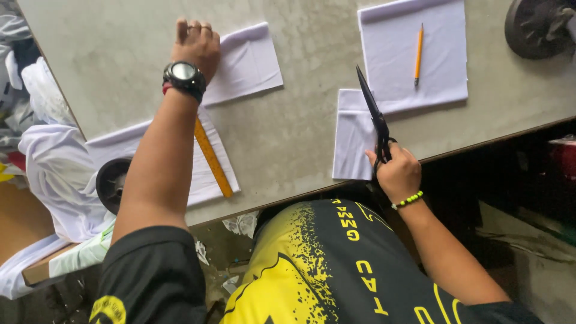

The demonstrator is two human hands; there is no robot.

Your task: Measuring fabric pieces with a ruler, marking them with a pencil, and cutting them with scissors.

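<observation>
- Right hand [397, 173] is closed through the handles of long black metal scissors [375, 117]; blades shut, tip pointing away from the person, over the near edge of the grey concrete-look worktable [300, 120].
- Scissors lie across a small white cloth rectangle [351, 141] that reaches the table's near edge; its far end sits under a larger white cloth rectangle [414, 54] toward the far right part of the table.
- An orange pencil [418, 54] rests on the larger rectangle, running lengthwise, roughly centred.
- Left hand [197, 45] presses flat, fingers not curled, on the left end of another white cloth piece [249, 63] on the left half of the table; it grips nothing. A black wristwatch [185, 77] is on that wrist.
- Right wrist carries a green-and-black bead bracelet [408, 200].
- A yellow-orange ruler [213, 159] lies diagonally on a white cloth sheet [201, 174] by the near-left edge, partly under the left forearm.
- A black round disc [111, 183] sits at the left edge; a dark round object [534, 27] occupies the far right corner.
- Loose white fabric [54, 168] hangs off the left edge.
- No packages or signs legible; the person's black-and-yellow shirt [312, 264] bears yellow lettering.
</observation>
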